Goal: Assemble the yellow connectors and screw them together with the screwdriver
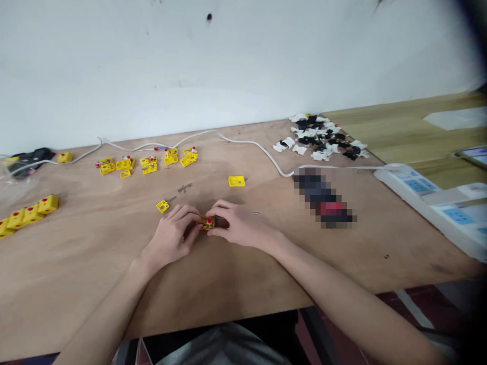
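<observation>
Head view: the left hand (pixel 175 232) and the right hand (pixel 239 223) meet near the front middle of a plywood table (pixel 76 274), both curled nearly closed and holding a small yellow block (pixel 207 223) between their fingertips. A red button (pixel 209 220) shows on the block's upper face. The grip from both sides appears to steady the block while leaving that face in sight, though the fingers hide part of it, and any finer detail of the hold cannot be made out. Just beyond the left hand lies a second yellow block (pixel 163 206) with a metal screw (pixel 171 199) beside it, and a small metal part (pixel 184 188) lies farther back. To the right, a third yellow block (pixel 236 181) sits alone. Along the back, a loose row of yellow blocks with red tops (pixel 148 165) stands spaced apart, which looks like deliberate sorting. At the far left, more yellow blocks (pixel 28 215) are lined up end to end, as though grouped together. A white cable (pixel 228 136) curves across the back of the table toward a white power strip (pixel 407 183) on the right. Behind it lies a heap of black and white pieces (pixel 319 137), and a pixelated object (pixel 323 197) rests near the strip.
</observation>
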Tool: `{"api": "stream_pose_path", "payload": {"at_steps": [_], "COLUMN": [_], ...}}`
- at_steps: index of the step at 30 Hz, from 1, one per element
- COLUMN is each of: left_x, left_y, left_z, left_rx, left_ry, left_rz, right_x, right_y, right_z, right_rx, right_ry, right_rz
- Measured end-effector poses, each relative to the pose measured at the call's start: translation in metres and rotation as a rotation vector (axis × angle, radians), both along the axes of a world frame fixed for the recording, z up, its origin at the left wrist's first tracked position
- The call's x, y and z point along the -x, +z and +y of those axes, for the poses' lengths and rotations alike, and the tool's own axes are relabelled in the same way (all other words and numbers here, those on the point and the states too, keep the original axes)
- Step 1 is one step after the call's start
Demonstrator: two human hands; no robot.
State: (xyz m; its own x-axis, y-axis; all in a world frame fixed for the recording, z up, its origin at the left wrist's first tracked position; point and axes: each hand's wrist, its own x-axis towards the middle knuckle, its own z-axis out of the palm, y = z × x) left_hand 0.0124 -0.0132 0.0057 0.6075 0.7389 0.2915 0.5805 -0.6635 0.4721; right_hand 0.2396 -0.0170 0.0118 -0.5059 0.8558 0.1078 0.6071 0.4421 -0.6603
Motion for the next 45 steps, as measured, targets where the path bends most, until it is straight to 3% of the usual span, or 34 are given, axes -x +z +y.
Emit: {"api": "stream_pose_path", "payload": {"at_steps": [27, 33, 38, 41, 45], "left_x": [-0.006, -0.005, 0.001, 0.007, 0.016], "left_y": [-0.011, -0.01, -0.005, -0.005, -0.009], "left_z": [0.003, 0.004, 0.005, 0.009, 0.014], "left_rx": [0.089, 0.221, 0.382, 0.292, 0.12], "left_ry": [0.018, 0.073, 0.182, 0.264, 0.137], "left_rz": [-0.088, -0.267, -0.484, -0.402, -0.151], "right_x": [0.005, 0.0, -0.007, -0.008, -0.008], "right_y": [-0.009, 0.0, 0.01, 0.01, 0.008], "right_z": [-0.003, -0.005, -0.003, -0.002, -0.002], "right_rx": [-0.089, -0.063, -0.066, -0.094, -0.124], "right_ry": [-0.057, -0.01, 0.008, -0.011, 0.015], "right_rz": [-0.038, -0.035, 0.104, 0.129, 0.142]}}
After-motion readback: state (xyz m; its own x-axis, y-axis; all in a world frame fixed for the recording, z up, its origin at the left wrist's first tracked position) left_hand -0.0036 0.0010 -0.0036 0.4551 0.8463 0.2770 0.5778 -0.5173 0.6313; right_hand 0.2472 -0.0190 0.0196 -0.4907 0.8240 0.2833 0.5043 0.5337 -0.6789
